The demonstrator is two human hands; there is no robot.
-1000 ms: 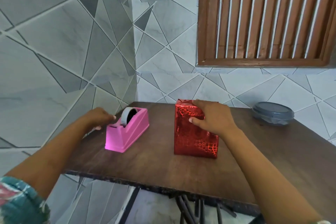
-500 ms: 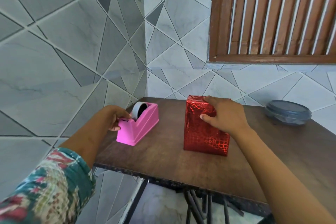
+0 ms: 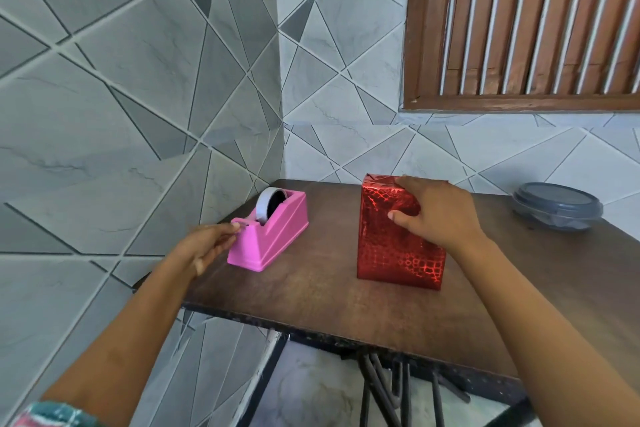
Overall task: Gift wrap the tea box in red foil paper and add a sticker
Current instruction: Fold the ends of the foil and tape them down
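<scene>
The right hand (image 3: 436, 215) is gripping the tea box (image 3: 391, 253), with the fingers curling over its top and the thumb pressing on the front. The box is standing upright near the middle of the brown table (image 3: 311, 291) and is already covered in the red foil paper (image 3: 398, 263). The left hand (image 3: 204, 246) is touching the cutting end of the pink tape dispenser (image 3: 277, 239), but I cannot tell if it is pinching the tape end or just touching it. Here is what could be going wrong soon. The dispenser is sitting close to the table's left edge, so a hard pull could be sliding it off. The tape could be twisting and sticking to itself. The shiny foil could be popping open on top if the right hand is letting go too early. Counting now: I am seeing two hands, one wrapped box, one tape dispenser with one tape roll (image 3: 266, 206), one table, and one grey container with a lid (image 3: 557, 206) far off to the right. I am not seeing any sticker.
</scene>
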